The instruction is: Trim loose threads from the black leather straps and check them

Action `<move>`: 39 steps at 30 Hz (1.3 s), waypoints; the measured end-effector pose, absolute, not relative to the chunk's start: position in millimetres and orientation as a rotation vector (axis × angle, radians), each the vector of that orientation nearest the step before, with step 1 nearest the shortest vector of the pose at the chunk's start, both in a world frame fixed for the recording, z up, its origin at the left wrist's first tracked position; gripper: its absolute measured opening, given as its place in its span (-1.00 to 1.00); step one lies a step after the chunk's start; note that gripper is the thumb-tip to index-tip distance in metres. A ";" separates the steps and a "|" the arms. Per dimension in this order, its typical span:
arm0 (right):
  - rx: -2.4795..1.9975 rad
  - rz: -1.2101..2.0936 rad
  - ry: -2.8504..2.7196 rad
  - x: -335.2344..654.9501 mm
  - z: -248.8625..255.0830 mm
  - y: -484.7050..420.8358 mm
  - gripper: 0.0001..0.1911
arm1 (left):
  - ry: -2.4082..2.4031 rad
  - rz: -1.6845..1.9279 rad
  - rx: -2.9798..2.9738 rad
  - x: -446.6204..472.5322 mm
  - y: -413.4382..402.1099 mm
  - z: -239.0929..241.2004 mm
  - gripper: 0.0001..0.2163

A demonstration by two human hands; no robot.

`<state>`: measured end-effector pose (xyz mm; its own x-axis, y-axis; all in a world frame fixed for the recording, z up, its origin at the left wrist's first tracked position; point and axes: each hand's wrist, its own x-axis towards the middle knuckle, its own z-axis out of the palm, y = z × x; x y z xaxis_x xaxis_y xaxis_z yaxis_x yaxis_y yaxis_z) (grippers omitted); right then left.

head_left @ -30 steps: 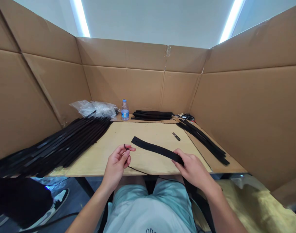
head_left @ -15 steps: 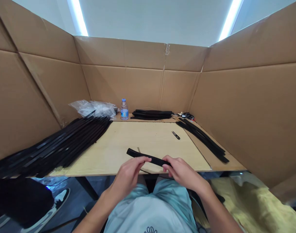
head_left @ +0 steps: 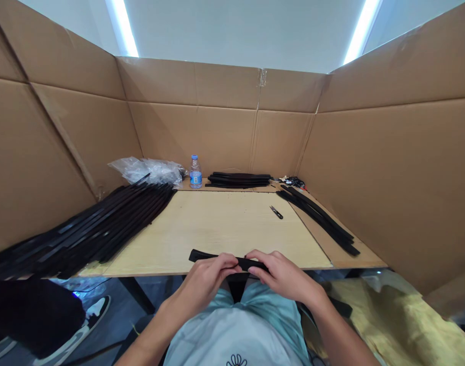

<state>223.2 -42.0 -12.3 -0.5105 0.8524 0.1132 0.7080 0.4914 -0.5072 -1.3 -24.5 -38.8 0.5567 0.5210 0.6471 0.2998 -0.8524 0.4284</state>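
Both my hands grip one long, flat black strip (head_left: 202, 255) at the table's front edge. My left hand (head_left: 213, 272) pinches it near the middle, with the strip's free end sticking out to the left. A short way along, my right hand (head_left: 276, 272) has its thumb and fingers closed round the other part; that end is hidden by the palm and wrist. Further in on the table lies a pair of small black thread snips (head_left: 277, 212), touched by neither hand.
A large heap of black strips (head_left: 102, 223) covers the left side. Several strips lie stacked (head_left: 238, 180) at the back, others (head_left: 319, 219) at the right. A water bottle (head_left: 195, 173) stands beside a clear plastic bag (head_left: 148, 170). Cardboard walls (head_left: 224, 132) surround the table.
The strip and both hands have come down towards the table's front edge and my body. My hands are closer together on the strip. A thin cord beside it no longer shows.
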 end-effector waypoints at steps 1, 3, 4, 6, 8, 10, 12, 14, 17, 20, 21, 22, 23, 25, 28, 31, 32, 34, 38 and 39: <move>-1.307 0.579 -2.388 222.9 -12.1 -42.4 -0.71 | 0.685 1.173 2.541 -1.3 -24.7 -38.3 -0.88; -1.314 0.589 -2.381 222.3 -11.8 -43.1 -0.72 | 0.683 1.179 2.559 -0.9 -25.9 -36.9 -0.87; -1.321 0.595 -2.377 222.0 -11.6 -43.4 -0.72 | 0.675 1.192 2.551 -0.3 -26.7 -36.1 -0.87; -1.331 0.605 -2.367 221.6 -11.6 -43.8 -0.73 | 0.657 1.226 2.523 1.4 -28.6 -34.1 -0.86; -1.327 0.616 -2.360 221.7 -11.7 -43.8 -0.73 | 0.662 1.267 2.523 3.3 -30.1 -32.1 -0.87; -1.303 0.629 -2.358 222.4 -11.7 -43.6 -0.72 | 0.686 1.317 2.546 4.4 -30.2 -30.6 -0.88; -1.281 0.657 -2.354 223.0 -11.4 -43.6 -0.71 | 0.708 1.346 2.573 4.5 -28.8 -30.6 -0.88; -1.264 0.702 -2.336 222.6 -10.7 -44.1 -0.68 | 0.718 1.358 2.611 4.2 -26.0 -32.9 -0.88; -1.271 0.731 -2.308 219.3 -10.7 -45.8 -0.62 | 0.750 1.369 2.699 4.2 -21.0 -39.6 -0.89; -1.339 0.698 -2.314 214.3 -13.3 -47.5 -0.58 | 0.793 1.419 2.779 4.8 -18.7 -45.4 -0.89; -1.362 0.670 -2.319 212.8 -14.6 -47.8 -0.59 | 0.796 1.442 2.803 4.9 -18.9 -46.3 -0.89; -1.381 0.635 -2.324 211.5 -15.9 -47.9 -0.62 | 0.795 1.460 2.826 5.0 -19.4 -46.7 -0.88; -1.394 0.600 -2.330 210.5 -17.1 -47.9 -0.67 | 0.789 1.472 2.848 5.0 -20.2 -46.6 -0.88; -1.410 0.539 -2.348 209.6 -18.9 -47.4 -0.69 | 0.772 1.458 2.886 4.9 -22.1 -45.5 -0.87; -1.405 0.504 -2.371 210.3 -19.4 -46.5 -0.66 | 0.771 1.396 2.890 5.3 -24.0 -43.9 -0.85; -1.373 0.531 -2.364 211.5 -17.8 -46.4 -0.65 | 0.791 1.394 2.846 5.1 -23.8 -43.2 -0.85; -1.367 0.534 -2.357 211.8 -17.0 -46.4 -0.65 | 0.788 1.399 2.827 4.7 -23.3 -42.8 -0.85; -1.357 0.534 -2.346 212.5 -15.4 -46.3 -0.64 | 0.760 1.388 2.788 2.8 -21.8 -41.3 -0.85; -1.280 0.652 -2.364 215.6 -13.5 -44.8 -0.61 | 0.667 1.334 2.759 -3.2 -18.4 -36.3 -0.83; -1.265 0.673 -2.365 216.6 -13.5 -44.6 -0.61 | 0.649 1.327 2.765 -4.7 -17.8 -35.2 -0.83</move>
